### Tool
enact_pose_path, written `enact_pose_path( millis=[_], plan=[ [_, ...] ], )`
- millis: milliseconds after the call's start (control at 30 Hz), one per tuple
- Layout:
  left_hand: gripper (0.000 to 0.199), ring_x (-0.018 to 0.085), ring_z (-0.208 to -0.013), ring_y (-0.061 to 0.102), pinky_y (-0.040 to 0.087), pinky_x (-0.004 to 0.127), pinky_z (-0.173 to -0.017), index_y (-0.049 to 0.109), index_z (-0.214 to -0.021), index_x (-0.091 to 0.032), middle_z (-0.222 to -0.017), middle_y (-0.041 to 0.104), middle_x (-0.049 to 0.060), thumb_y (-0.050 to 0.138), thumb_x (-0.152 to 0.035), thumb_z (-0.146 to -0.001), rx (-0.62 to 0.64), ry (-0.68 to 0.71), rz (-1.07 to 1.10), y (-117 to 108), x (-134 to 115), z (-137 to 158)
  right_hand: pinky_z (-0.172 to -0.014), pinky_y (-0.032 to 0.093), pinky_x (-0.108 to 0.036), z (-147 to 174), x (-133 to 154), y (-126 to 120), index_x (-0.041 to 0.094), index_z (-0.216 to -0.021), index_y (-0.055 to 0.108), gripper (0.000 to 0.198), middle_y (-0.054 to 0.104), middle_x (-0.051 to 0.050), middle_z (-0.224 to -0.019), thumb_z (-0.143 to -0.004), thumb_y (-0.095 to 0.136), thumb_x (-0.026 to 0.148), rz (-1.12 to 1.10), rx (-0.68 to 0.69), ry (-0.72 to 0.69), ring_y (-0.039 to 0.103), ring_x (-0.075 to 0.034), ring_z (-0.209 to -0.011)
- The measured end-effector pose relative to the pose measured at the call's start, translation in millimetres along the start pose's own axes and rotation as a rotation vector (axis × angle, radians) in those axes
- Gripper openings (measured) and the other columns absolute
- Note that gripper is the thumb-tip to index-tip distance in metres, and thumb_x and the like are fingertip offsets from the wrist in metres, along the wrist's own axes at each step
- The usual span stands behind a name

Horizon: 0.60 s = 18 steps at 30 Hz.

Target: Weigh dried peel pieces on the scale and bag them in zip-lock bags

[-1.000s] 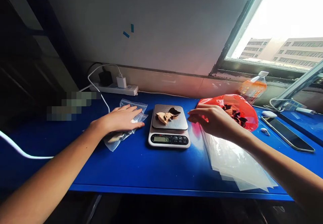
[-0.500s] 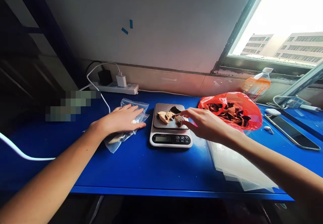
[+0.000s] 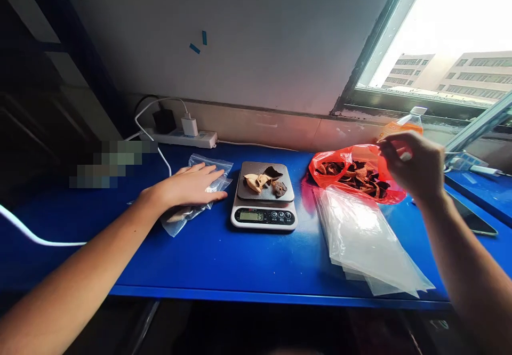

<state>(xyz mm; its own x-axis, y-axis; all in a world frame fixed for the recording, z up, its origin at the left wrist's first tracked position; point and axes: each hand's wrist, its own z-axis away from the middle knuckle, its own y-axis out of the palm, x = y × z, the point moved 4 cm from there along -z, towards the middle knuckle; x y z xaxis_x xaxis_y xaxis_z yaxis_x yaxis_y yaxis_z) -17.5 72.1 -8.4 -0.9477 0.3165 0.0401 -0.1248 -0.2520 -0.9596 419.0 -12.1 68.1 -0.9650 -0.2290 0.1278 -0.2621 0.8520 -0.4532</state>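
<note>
My left hand (image 3: 196, 183) lies flat, fingers spread, over clear zip bags (image 3: 171, 224) with pale pieces inside. Beside it stands a white digital kitchen scale (image 3: 236, 217), dark digits showing on its display. Several dried peel-like pieces rest on the scale's metal plate: a pale curled one (image 3: 253, 183), a dark one (image 3: 274, 172) and a brown one (image 3: 279, 188). My right hand (image 3: 418, 166) is raised at the right rim of a red plastic bag (image 3: 320, 164) full of dried brown peel pieces (image 3: 362, 176). Its fingers are curled together; whatever they hold is hidden.
A stack of clear plastic bags (image 3: 368, 243) lies in front of the red bag. An orange drink bottle (image 3: 416, 118) stands behind it. A phone (image 3: 474, 216) is partly behind my right arm. Along the wall is a power strip (image 3: 204, 139) with chargers and a white cable (image 3: 44, 242).
My right hand has left the brown piece on the scale and moved right to the red bag. Digits now show on the scale's display. My left hand stays on the zip bags.
</note>
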Motion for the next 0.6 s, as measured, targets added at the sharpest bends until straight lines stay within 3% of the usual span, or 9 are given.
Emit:
enact_pose_path(
  millis=[133, 267, 333, 400, 500, 567, 600],
  plan=[
    [0.090, 0.033, -0.156, 0.011, 0.014, 0.051, -0.124, 0.023, -0.160, -0.026, -0.168, 0.019, 0.005, 0.043, -0.071, -0.084, 0.000, 0.019, 0.006, -1, -1, 2, -0.057, 0.043, -0.026, 23, -20, 25, 0.017, -0.077, 0.069, 0.016, 0.069, -0.006, -0.066, -0.081, 0.057, 0.028, -0.042, 0.148, -0.001, 0.060, -0.015, -0.053],
    [0.090, 0.033, -0.156, 0.011, 0.013, 0.050, -0.124, 0.024, -0.160, -0.024, -0.168, 0.018, 0.006, 0.042, -0.071, -0.085, 0.004, 0.017, -0.019, -2, -2, 2, -0.062, 0.045, -0.027, 28, -15, 15, 0.016, -0.095, 0.070, 0.022, 0.065, -0.002, -0.066, -0.080, 0.060, 0.028, -0.093, 0.066, 0.076, 0.058, -0.015, -0.055],
    [0.090, 0.032, -0.156, 0.010, 0.013, 0.051, -0.124, 0.022, -0.160, -0.025, -0.168, 0.017, 0.005, 0.041, -0.071, -0.085, 0.017, 0.017, -0.028, -2, -3, 2, -0.063, 0.045, -0.027, 25, -9, 9, 0.016, -0.095, 0.069, 0.022, 0.063, -0.001, -0.067, -0.078, 0.060, 0.026, -0.140, 0.114, 0.054, 0.057, -0.015, -0.058],
    [0.091, 0.032, -0.156, 0.009, 0.012, 0.051, -0.124, 0.020, -0.160, -0.025, -0.168, 0.016, 0.004, 0.039, -0.072, -0.085, 0.023, 0.021, -0.029, -2, -3, 3, -0.059, 0.043, -0.027, 26, -5, 12, 0.017, -0.085, 0.067, 0.014, 0.062, -0.001, -0.068, -0.079, 0.058, 0.026, -0.210, 0.351, 0.001, 0.055, -0.014, -0.059],
    [0.091, 0.031, -0.156, 0.010, 0.014, 0.052, -0.124, 0.022, -0.160, -0.025, -0.168, 0.017, 0.004, 0.039, -0.072, -0.084, 0.018, 0.025, -0.022, -3, -3, 3, -0.056, 0.041, -0.026, 39, 1, 24, 0.019, -0.076, 0.065, 0.015, 0.064, -0.002, -0.070, -0.084, 0.055, 0.026, -0.257, 0.832, -0.050, 0.056, -0.014, -0.060],
    [0.090, 0.032, -0.156, 0.011, 0.014, 0.052, -0.124, 0.023, -0.160, -0.024, -0.168, 0.019, 0.005, 0.039, -0.071, -0.084, 0.016, 0.031, -0.023, -4, -4, 4, -0.056, 0.042, -0.026, 49, 6, 30, 0.019, -0.077, 0.066, 0.017, 0.067, -0.002, -0.072, -0.087, 0.052, 0.023, -0.216, 1.003, -0.072, 0.057, -0.014, -0.061],
    [0.091, 0.032, -0.156, 0.012, 0.014, 0.051, -0.124, 0.023, -0.160, -0.024, -0.168, 0.019, 0.005, 0.040, -0.071, -0.084, 0.016, 0.032, -0.023, -5, -5, 4, -0.055, 0.042, -0.026, 51, 9, 32, 0.019, -0.076, 0.066, 0.018, 0.067, -0.002, -0.071, -0.087, 0.052, 0.021, -0.180, 1.007, -0.087, 0.057, -0.014, -0.059]
  ],
)
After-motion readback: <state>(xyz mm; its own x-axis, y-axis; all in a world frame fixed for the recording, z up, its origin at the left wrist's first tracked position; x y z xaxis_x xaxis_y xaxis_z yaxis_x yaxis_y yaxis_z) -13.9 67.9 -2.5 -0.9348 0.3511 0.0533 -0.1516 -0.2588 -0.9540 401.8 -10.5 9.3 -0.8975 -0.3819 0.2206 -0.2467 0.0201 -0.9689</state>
